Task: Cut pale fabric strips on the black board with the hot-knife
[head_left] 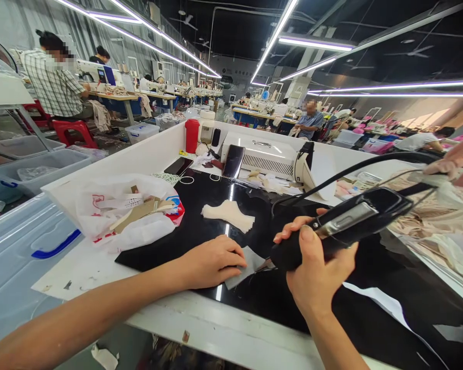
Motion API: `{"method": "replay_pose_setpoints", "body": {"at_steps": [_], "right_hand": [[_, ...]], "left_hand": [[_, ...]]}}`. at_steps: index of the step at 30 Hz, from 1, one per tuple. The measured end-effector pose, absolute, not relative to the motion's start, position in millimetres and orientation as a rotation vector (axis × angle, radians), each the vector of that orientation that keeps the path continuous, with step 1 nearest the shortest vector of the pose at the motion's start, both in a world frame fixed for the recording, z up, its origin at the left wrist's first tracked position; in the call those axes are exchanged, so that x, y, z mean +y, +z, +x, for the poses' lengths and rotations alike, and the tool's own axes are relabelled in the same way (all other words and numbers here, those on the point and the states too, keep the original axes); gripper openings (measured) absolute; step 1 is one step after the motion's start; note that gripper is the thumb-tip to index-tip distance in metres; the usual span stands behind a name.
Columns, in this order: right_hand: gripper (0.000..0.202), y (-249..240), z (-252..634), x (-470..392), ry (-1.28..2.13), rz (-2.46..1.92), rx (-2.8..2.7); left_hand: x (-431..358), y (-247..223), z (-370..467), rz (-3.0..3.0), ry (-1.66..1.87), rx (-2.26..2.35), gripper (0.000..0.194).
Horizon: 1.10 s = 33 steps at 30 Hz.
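Observation:
My right hand [316, 267] is wrapped round a black corded handheld power tool [355, 216] with a silver plate on its side. The tool slants down to the left, its narrow metal tip at the edge of a pale grey sheet piece [245, 270]. With bent fingers, my left hand [216, 261] holds that piece down on the glossy black work surface [170, 257]. Just beyond lies a cream, curved cut piece [229, 215], apart from both hands. Whether the tip touches or enters the grey piece, I cannot tell.
A plastic bag [139, 221] of strips lies left. Behind are phones [233, 160], a red cup [192, 136] and a white machine [260, 154]. The black cord [332, 177] arcs rightward near another person's blurred hand [457, 159]. Beige fabric [428, 231] is piled right.

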State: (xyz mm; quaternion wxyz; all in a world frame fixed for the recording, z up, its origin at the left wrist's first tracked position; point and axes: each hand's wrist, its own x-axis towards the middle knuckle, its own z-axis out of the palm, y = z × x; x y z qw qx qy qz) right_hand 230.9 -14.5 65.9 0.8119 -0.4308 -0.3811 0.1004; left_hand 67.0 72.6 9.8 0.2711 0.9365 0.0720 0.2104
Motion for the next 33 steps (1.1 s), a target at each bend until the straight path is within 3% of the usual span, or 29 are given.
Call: {"method": "replay_pose_setpoints", "body": {"at_steps": [10, 33], "right_hand": [[0.042, 70.7, 227.1, -16.9, 0.261, -0.857, -0.752], [0.042, 67.0, 208.8, -22.4, 0.373, -0.861, -0.766]], "left_hand": [[76.2, 23.1, 62.4, 2.503, 0.364, 0.135, 0.03], [84.4, 21.3, 60.6, 2.507, 0.351, 0.029, 0.038]]}}
